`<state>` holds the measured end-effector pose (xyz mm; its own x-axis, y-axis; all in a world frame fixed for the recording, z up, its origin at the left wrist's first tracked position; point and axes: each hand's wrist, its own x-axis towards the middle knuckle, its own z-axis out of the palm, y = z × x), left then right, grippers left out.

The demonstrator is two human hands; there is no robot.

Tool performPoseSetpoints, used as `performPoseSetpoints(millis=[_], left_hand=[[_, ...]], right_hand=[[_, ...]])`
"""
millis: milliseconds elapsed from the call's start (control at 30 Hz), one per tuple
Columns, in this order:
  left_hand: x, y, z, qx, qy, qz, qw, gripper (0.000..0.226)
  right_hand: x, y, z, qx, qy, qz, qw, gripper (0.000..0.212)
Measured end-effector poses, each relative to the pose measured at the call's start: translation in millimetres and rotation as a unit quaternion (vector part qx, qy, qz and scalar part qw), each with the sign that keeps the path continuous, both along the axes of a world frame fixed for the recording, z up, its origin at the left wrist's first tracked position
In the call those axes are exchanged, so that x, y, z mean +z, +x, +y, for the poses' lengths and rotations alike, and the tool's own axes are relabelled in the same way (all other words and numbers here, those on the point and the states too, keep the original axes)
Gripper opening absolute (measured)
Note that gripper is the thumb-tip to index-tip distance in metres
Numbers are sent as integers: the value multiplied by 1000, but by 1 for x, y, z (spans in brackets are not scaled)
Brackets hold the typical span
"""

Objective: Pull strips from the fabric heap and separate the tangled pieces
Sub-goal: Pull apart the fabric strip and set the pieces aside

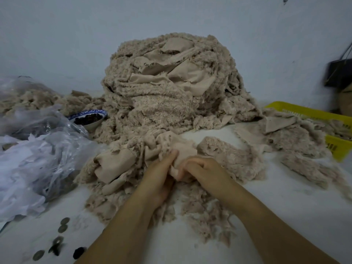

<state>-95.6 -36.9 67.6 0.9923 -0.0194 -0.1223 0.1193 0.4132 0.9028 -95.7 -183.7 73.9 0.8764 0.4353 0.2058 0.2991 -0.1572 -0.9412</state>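
While fingers [172, 155] of left hand [158, 180] and right hand [202, 168] pinch a strip [183, 149] at heap's [167, 82] edge, table [285, 202] shows rightward.

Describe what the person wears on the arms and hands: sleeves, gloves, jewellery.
The left arm and right arm are bare to the picture's edge: no sleeves, gloves, watch or bracelet. The left hand wears nothing visible; a tiny spot on the right hand might be a ring, too small to tell.

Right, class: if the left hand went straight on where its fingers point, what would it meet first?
The left hand would likely run into the bunched fabric strip it holds, then the fabric heap behind.
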Motion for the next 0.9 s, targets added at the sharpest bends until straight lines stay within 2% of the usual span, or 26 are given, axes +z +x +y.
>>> performPoseSetpoints(millis=[100, 167, 200, 267, 333, 400, 467, 533, 567, 667, 733, 767, 833, 867, 900], left_hand=[[1, 3, -1, 39, -51, -4, 998, 29], [3, 3, -2, 50, -57, -21, 997, 28], [4, 1, -3, 43, -50, -32, 997, 30], [3, -2, -6, 20, -19, -50, 998, 31], [0, -5, -11, 18, 44, -57, 997, 26], [-2, -5, -15, 36, 100, -61, 993, 24], [-3, 0, -12, 81, 105, -47, 990, 23], [-1, 8, -2, 149, 56, 1, 987, 29], [1, 11, 4, 176, 20, 26, 984, 31], [2, 17, 19, 239, -81, 75, 965, 29], [1, 16, 22, 259, -72, 59, 961, 27], [2, 14, 20, 256, -28, 51, 965, 29], [1, 8, 12, 219, 170, 27, 960, 42], [-2, 6, 7, 199, 305, 3, 931, 53], [-3, 0, 1, 199, 417, -42, 886, 61]], right_hand=[[-2, 11, -7, -129, -60, -15, 990, 34], [-7, 18, -12, -192, -58, -20, 979, 38], [-8, 19, -14, -195, -42, -18, 980, 38], [-9, 17, -13, -140, 11, 5, 990, 38], [-14, 17, -6, -88, 4, -22, 996, 37], [-17, 21, -3, -152, -30, -70, 985, 35], [-12, 28, -9, -282, 42, -9, 958, 34], [-8, 35, -23, -352, 175, 96, 914, 29], [-3, 36, -29, -370, 230, 137, 890, 29], [6, 41, -45, -396, 343, 192, 830, 52], [10, 42, -51, -394, 375, 197, 816, 48], [12, 40, -51, -384, 378, 195, 819, 40], [12, 35, -45, -355, 365, 193, 839, 25], [12, 32, -40, -322, 364, 195, 852, 24], [11, 30, -35, -287, 372, 200, 860, 26]])
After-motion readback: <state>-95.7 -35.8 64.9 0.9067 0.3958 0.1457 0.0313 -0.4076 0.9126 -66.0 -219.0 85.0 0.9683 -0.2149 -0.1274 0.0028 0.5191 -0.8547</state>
